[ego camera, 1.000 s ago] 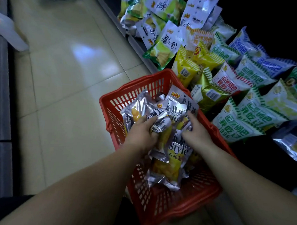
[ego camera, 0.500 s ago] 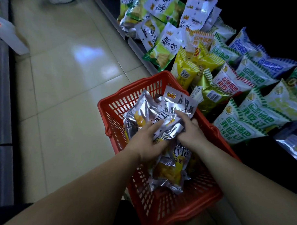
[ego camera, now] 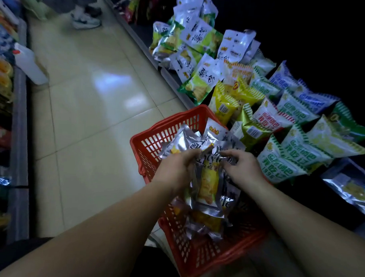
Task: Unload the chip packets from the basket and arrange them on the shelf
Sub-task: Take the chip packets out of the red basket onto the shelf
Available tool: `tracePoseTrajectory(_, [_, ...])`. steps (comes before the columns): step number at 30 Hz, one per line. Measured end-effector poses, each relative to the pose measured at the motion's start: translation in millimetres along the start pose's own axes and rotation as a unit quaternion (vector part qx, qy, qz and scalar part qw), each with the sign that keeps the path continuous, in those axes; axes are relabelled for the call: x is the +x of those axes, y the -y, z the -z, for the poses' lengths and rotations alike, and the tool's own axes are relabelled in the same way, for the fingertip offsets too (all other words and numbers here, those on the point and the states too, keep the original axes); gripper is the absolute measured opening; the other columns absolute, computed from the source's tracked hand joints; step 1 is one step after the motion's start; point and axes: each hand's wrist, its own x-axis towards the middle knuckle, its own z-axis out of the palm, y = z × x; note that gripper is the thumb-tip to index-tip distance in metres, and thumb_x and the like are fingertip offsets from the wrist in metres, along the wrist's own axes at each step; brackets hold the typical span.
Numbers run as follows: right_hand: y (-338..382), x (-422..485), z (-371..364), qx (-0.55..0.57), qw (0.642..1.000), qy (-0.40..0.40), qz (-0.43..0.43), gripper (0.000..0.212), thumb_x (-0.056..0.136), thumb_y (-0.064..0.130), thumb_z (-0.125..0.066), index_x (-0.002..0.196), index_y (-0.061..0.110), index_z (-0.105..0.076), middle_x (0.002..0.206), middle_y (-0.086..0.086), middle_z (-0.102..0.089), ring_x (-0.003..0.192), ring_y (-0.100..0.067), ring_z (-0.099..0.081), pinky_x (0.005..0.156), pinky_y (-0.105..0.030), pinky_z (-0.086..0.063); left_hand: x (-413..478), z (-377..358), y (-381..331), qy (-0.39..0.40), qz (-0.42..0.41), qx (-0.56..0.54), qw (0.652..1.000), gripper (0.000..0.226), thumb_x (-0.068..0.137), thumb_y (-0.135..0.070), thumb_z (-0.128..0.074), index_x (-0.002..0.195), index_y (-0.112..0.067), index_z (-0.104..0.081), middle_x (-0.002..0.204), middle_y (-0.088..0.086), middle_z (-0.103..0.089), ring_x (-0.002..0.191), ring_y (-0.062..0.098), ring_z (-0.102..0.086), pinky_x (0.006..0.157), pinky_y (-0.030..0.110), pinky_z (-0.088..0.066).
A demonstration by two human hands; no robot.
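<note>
Aisle: I am looking down a dim shop aisle, a pale tiled floor (ego camera: 91, 114) between two racks.
Shelf: the low shelf (ego camera: 171, 78) is on my right, its grey lip running diagonally away from me.
Stocked bags (ego camera: 280, 160): green-and-white, yellow, red-striped and blue bags lie overlapping in rows on the shelf. A lone silver bag (ego camera: 349, 189) lies at the near right end.
Basket: the red basket (ego camera: 154, 137) sits just beside the shelf lip, under both forearms.
Chip packets: silver-and-yellow chip packets (ego camera: 209, 180) are heaped in the basket, and the top ones rise above its rim.
Left hand: the left hand (ego camera: 180, 167) has its fingers curled round the upper edge of the raised bunch.
Right hand: the right hand (ego camera: 242, 167) pinches the top of a packet with dark lettering.
Hands: near each other with the packets between them. I cannot tell whether they touch.
Far left: a white jug (ego camera: 29, 66) stands against the left rack.
Far end: someone's shoes (ego camera: 86, 21) are on the floor.
</note>
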Motion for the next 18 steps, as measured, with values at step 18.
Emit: tracePoseTrajectory(18, [26.1, -203.3, 219.4, 0.011, 0.961, -0.272, 0.042, 0.018, 0.094, 0.014, -0.067, 0.103, 0.025, -0.077, 0.087, 0.009, -0.07, 0.081, -0.012, -0.065, 0.068, -0.025, -0.046, -118.8, 20.0, -202.6, -0.05, -0.246, -0.066, 0.966, 0.035, 0.107, -0.021, -0.045, 0.136, -0.031, -0.062, 0.062, -0.016, -0.052, 0.053, 0.0, -0.052, 0.049, 0.008, -0.034])
